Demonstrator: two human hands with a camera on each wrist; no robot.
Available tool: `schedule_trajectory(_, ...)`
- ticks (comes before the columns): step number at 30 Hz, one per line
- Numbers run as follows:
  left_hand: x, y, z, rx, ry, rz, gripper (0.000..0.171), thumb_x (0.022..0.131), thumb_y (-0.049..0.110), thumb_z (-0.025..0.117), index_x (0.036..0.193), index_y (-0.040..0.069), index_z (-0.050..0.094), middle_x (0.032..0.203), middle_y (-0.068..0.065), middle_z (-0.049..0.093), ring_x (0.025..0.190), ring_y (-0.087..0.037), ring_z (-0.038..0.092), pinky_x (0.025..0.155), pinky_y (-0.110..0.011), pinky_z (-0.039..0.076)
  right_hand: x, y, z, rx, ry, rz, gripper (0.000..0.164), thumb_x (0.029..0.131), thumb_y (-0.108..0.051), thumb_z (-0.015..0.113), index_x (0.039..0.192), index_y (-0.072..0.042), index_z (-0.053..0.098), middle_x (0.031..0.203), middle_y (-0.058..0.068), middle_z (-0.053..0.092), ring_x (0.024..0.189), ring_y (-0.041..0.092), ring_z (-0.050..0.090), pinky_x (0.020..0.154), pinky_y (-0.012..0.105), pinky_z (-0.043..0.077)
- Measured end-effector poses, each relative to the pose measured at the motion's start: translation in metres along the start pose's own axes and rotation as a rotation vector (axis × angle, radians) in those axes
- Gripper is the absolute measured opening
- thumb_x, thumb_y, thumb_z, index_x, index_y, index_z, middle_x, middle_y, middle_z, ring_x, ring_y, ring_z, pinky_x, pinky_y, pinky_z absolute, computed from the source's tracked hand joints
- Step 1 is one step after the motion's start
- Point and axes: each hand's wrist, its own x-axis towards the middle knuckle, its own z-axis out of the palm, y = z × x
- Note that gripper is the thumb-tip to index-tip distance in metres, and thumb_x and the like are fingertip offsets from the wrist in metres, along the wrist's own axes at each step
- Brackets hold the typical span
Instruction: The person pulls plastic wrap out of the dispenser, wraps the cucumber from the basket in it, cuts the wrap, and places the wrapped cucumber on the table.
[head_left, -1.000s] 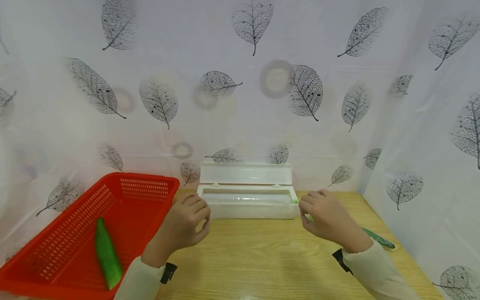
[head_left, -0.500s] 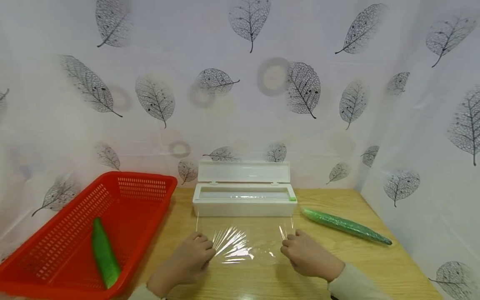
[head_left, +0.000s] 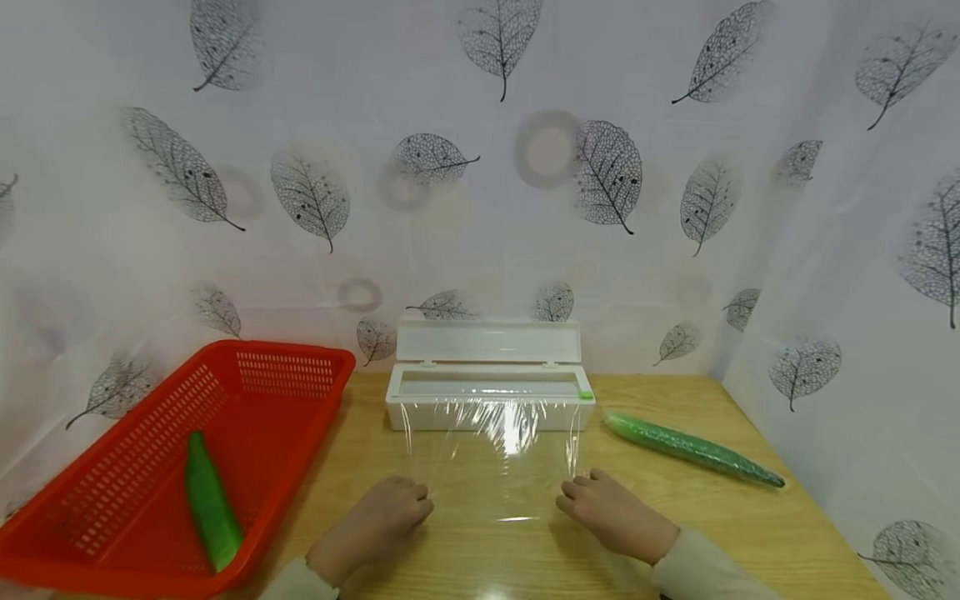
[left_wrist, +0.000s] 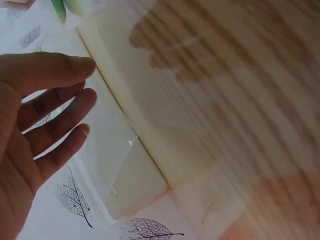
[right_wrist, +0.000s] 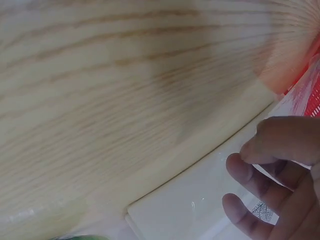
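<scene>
A thin, clear sheet of plastic wrap (head_left: pixel 495 475) runs from the front of a white wrap dispenser (head_left: pixel 491 415) toward me, with bright creases near the dispenser. At the sheet's near left corner, my left hand (head_left: pixel 382 512) pinches the wrap between thumb and fingers. My right hand (head_left: pixel 618 517) does the same at the near right corner. Both wrist views show the thumb close to the fingertips with the other fingers loosely bent; the film itself barely shows there. The dispenser's lid (head_left: pixel 489 341) stands up, and a small green cutter slide (head_left: pixel 586 395) sits at its right end.
A red plastic basket (head_left: pixel 300 457) with one cucumber (head_left: pixel 212 504) in it stands on the left. Another cucumber (head_left: pixel 693 447), wrapped in film, lies on the wooden table (head_left: pixel 480 567) to the right. A leaf-printed white sheet (head_left: pixel 480 225) hangs behind.
Both hands have drawn back from the dispenser toward me, pulling out a sheet of wrap. Over the last half second they barely moved, while the bright creases shifted up toward the dispenser.
</scene>
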Motion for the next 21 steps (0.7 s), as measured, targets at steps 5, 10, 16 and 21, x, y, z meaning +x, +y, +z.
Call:
schedule_trajectory(5,0.002,0.001,-0.002,-0.088,-0.123,-0.072,0.016,0.081,0.011,0.067,0.068,0.014,0.057,0.063,0.005,0.046,0.052,-0.005,0.036,0.049,-0.018,0.031,0.002,-0.002,0.004,0.016,-0.064,0.003,0.027,0.067,-0.016,0.077,0.084,-0.016,0.056,0.070,-0.006,0.049,0.060,0.007,0.043,0.052,0.019,0.025)
schedule_trajectory(10,0.003,0.002,-0.005,-0.208,-0.234,-0.163,0.013,0.082,0.005,0.065,0.073,0.014,0.061,0.063,0.007,0.049,0.055,-0.002,0.034,0.050,-0.017,0.034,0.006,-0.006,0.009,0.037,-0.130,0.016,0.018,0.074,-0.013,0.072,0.082,-0.015,0.055,0.069,-0.006,0.049,0.059,0.006,0.045,0.051,0.018,0.028)
schedule_trajectory(16,-0.002,0.001,-0.002,-0.351,-0.207,-0.262,0.019,0.083,0.007,0.063,0.068,0.015,0.055,0.061,0.011,0.046,0.055,-0.001,0.038,0.052,-0.019,0.038,0.005,-0.008,0.015,0.102,-0.206,0.059,0.017,0.079,-0.014,0.070,0.089,-0.016,0.057,0.072,-0.005,0.055,0.062,0.006,0.051,0.052,0.020,0.037)
schedule_trajectory(21,-0.001,-0.002,-0.001,-0.350,-0.178,-0.272,0.008,0.086,0.012,0.060,0.078,0.013,0.060,0.066,0.009,0.053,0.059,-0.003,0.047,0.056,-0.023,0.044,0.007,0.000,0.013,0.244,-0.250,0.142,0.020,0.075,-0.014,0.069,0.092,-0.017,0.059,0.073,-0.006,0.056,0.065,0.009,0.053,0.058,0.027,0.044)
